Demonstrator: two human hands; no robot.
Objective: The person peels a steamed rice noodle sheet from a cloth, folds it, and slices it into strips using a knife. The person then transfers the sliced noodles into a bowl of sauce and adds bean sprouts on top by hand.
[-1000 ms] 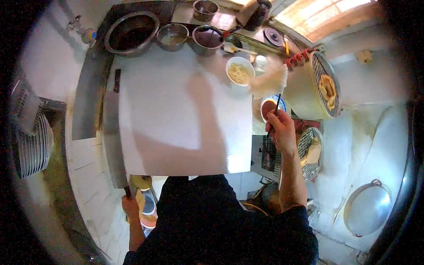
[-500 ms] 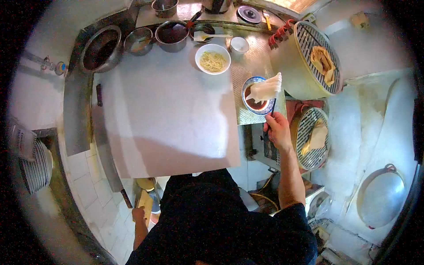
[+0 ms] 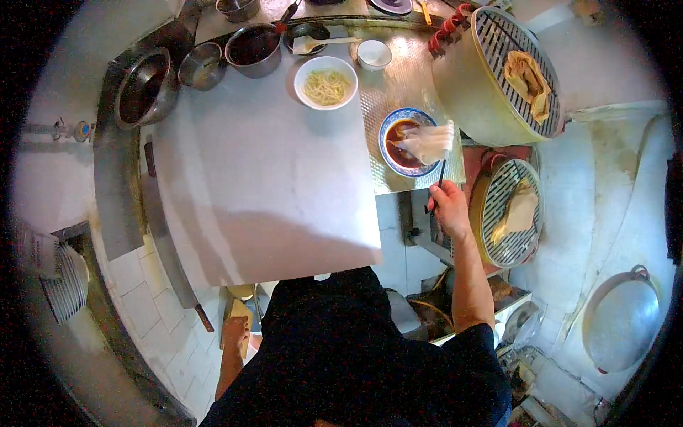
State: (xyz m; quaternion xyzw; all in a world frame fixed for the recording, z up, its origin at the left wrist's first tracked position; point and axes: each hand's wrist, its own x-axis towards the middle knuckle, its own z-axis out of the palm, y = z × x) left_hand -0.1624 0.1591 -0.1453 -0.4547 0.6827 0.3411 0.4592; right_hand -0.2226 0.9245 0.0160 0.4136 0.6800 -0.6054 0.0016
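My right hand (image 3: 447,205) grips a thin dark stick (image 3: 442,173) at the right of the board. Draped from its far end, a pale, limp sheet (image 3: 429,142) hangs over a blue-rimmed bowl (image 3: 406,171) of dark sauce, its lower edge in or at the sauce. Low at the left, my left hand (image 3: 235,331) is beside a wooden piece (image 3: 242,313), near the handle of a long blade (image 3: 171,249); its fingers are small, and whether they hold anything is unclear. A white bowl (image 3: 326,106) of pale shreds stands on the board's far edge.
The large white board (image 3: 277,171) spans the middle. Metal pots (image 3: 254,62) and a small white cup (image 3: 374,55) line the far side. At the right stand a tall steamer (image 3: 469,92) and a lower slatted one (image 3: 514,249), with cloths on top. A round lid (image 3: 622,324) hangs farther right.
The sheet has come down from beside the shreds bowl to the sauce bowl. My left hand has moved away from the long blade's handle. The whole view has shifted.
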